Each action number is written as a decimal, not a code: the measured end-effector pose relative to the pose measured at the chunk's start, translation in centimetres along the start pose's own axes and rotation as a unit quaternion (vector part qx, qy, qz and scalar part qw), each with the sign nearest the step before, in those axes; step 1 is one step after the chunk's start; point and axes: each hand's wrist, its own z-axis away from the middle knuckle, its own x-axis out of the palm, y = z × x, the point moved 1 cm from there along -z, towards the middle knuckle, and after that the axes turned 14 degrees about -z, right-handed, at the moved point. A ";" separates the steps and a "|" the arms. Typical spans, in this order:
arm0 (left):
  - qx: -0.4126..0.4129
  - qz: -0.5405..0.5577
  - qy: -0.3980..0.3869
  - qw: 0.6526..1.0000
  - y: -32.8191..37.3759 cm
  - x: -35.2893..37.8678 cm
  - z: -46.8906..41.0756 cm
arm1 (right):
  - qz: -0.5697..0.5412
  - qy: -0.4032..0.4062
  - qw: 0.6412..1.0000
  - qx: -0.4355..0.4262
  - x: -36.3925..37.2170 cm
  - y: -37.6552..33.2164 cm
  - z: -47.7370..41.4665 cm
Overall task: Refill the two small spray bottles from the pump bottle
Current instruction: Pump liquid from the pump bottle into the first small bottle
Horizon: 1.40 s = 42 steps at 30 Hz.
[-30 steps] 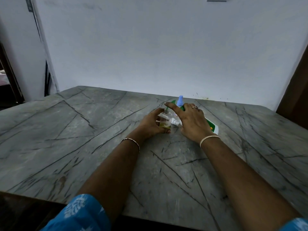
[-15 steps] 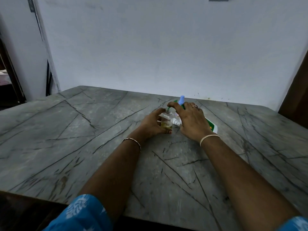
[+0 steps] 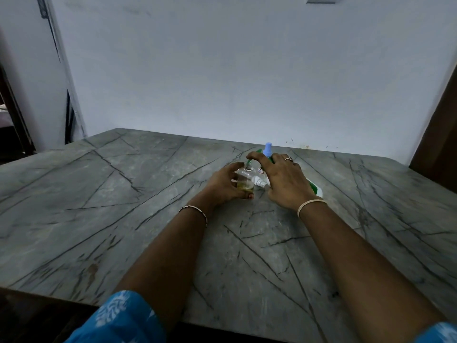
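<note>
My left hand [image 3: 223, 185] grips a small clear spray bottle [image 3: 245, 179] that stands uncapped on the table, with a little yellowish liquid at its bottom. My right hand [image 3: 282, 180] lies over the green and white pump bottle [image 3: 314, 189], fingers curled round it. Its index finger bends down onto the green pump spout [image 3: 250, 160], which sits over the small bottle's open neck. A white sprayer cap [image 3: 261, 183] lies between my hands. A second small bottle with a blue spray top [image 3: 267, 148] stands just behind my right hand, mostly hidden.
The grey marble table [image 3: 123, 206] with dark veins runs to a white wall [image 3: 235, 70] at the back. A dark doorway is at the far left and a brown door edge [image 3: 440, 134] at the right.
My right index finger, straight a second ago, has bent down onto the pump spout over the small bottle's neck. Both hands and the bottles stay in place.
</note>
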 end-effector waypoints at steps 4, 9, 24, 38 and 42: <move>0.003 0.002 0.004 1.000 0.0 0.0 0.1 | -0.004 0.009 1.000 0.001 0.2 -0.2 -0.3; 0.005 0.001 0.003 1.000 -0.1 0.0 0.0 | 0.007 0.013 1.000 0.000 0.5 0.0 -0.3; 0.002 -0.009 0.003 1.000 0.0 0.1 0.0 | 0.023 0.009 1.000 0.016 0.4 -0.2 -0.1; -0.001 -0.006 0.001 1.000 0.0 0.1 0.0 | 0.050 0.012 0.999 0.005 0.5 0.3 0.3; -0.002 -0.008 0.001 1.000 0.1 0.0 0.0 | 0.046 0.012 0.999 0.012 0.6 0.2 0.1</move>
